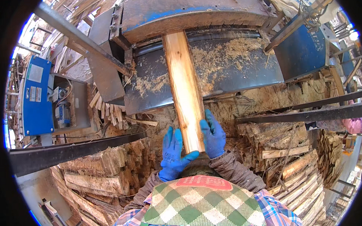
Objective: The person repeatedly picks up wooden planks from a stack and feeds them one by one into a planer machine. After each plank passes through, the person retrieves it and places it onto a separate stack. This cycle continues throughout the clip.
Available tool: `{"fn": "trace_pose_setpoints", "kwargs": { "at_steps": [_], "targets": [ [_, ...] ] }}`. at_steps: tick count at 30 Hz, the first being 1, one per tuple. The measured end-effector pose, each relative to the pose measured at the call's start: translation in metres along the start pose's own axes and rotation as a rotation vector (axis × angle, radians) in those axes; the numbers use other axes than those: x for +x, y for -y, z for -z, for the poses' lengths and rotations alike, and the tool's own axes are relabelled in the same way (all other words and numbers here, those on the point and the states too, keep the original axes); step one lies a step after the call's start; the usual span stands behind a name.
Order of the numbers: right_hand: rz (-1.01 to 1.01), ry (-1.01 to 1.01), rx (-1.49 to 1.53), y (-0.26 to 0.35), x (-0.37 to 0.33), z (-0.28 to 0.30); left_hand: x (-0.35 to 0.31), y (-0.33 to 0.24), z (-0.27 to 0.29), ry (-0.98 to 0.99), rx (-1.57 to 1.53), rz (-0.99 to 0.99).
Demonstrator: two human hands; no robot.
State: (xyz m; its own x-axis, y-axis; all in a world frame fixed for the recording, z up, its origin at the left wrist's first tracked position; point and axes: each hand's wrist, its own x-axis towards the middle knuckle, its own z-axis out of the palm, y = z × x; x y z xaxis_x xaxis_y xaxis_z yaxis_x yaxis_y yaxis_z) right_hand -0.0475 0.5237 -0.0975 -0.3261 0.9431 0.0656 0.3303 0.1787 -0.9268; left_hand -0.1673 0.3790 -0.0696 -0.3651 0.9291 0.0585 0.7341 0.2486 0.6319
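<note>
Plank: A long, pale wooden plank (186,97), bright along its face, with darker, rough edges and a few small knots, runs straight away from the worker.
Position: Its far end lies beneath the machine's housing (197,11); its middle crosses the worktop (237,77), and its near end juts past the edge.
Left hand: Gloved in blue, the left hand (174,153) is at the plank's near left side, fingers and thumb spread apart.
Right hand: Also gloved, the right hand (213,135) is against the right edge; how firmly it grips cannot be told.
Sawdust: Loose sawdust (234,51) litters the metal on both sides.
Writing: Pale labels mark a blue panel (37,100) at left; lettering shows on a red patch (204,183) on the green-and-white checked cloth (200,206).
Surroundings: Stacked wood rises at left (95,183) and right (299,176).
</note>
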Motion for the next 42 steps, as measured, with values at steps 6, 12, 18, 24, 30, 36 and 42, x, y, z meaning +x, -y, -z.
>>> {"fn": "trace_pose_setpoints", "kwargs": {
  "at_steps": [6,12,18,24,30,36,42],
  "targets": [
    [0.422,-0.237,-0.279,0.029,0.110,-0.039,0.089,0.030,0.001,-0.199,0.324,-0.050],
    [0.185,-0.282,-0.196,0.032,0.179,-0.070,0.178,0.053,0.002,-0.289,0.434,0.109],
    [0.035,-0.180,-0.091,0.042,0.184,-0.067,0.196,0.048,-0.006,-0.356,0.508,0.180],
    [0.109,-0.054,-0.012,0.022,0.186,-0.075,0.183,0.058,-0.023,-0.494,0.471,0.183],
    [0.240,0.095,-0.049,0.028,0.188,-0.061,0.119,0.044,-0.050,-0.540,0.301,0.250],
    [0.466,0.607,-0.173,0.052,0.102,-0.060,-0.143,-0.008,-0.138,-0.222,-0.308,0.851],
    [0.071,1.481,0.478,0.144,-0.110,-0.106,-0.328,-0.023,-0.120,-1.143,-1.206,0.992]
  ]
}}
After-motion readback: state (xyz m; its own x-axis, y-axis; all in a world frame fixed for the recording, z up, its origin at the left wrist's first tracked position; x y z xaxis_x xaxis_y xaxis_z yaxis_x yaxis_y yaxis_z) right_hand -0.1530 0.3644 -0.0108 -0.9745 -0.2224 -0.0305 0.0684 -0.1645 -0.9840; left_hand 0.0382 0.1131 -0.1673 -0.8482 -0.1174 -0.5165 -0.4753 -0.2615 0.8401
